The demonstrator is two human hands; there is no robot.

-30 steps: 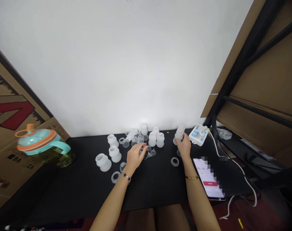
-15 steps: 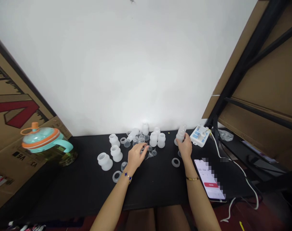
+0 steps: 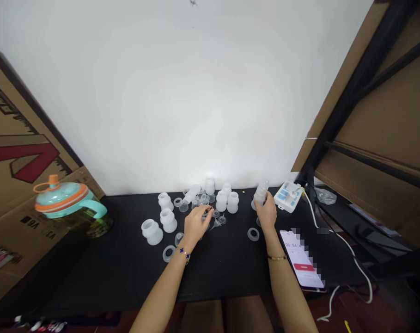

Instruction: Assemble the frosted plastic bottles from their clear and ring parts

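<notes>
My right hand (image 3: 267, 212) is wrapped round a translucent bottle (image 3: 261, 192) with a clear top, at the right of the black table. My left hand (image 3: 196, 224) is over the loose clear parts in the middle, its thumb and fingertips pinched together; what they hold is too small to make out. Several clear discs and caps (image 3: 222, 219) lie beside its fingers. White ribbed bottles (image 3: 232, 202) stand just behind, and more white bottles (image 3: 152, 232) are to the left. One ring (image 3: 168, 253) lies near my left wrist, another ring (image 3: 253, 234) below my right hand.
A large jug (image 3: 71, 203) with a turquoise lid stands at the far left beside a cardboard box (image 3: 19, 185). At the right are a phone (image 3: 301, 259), a white case (image 3: 289, 196), a white cable (image 3: 351, 252) and a black metal frame (image 3: 334, 111).
The view has shifted very slightly. Both hands stay in nearly the same places, the right one still round the bottle.
</notes>
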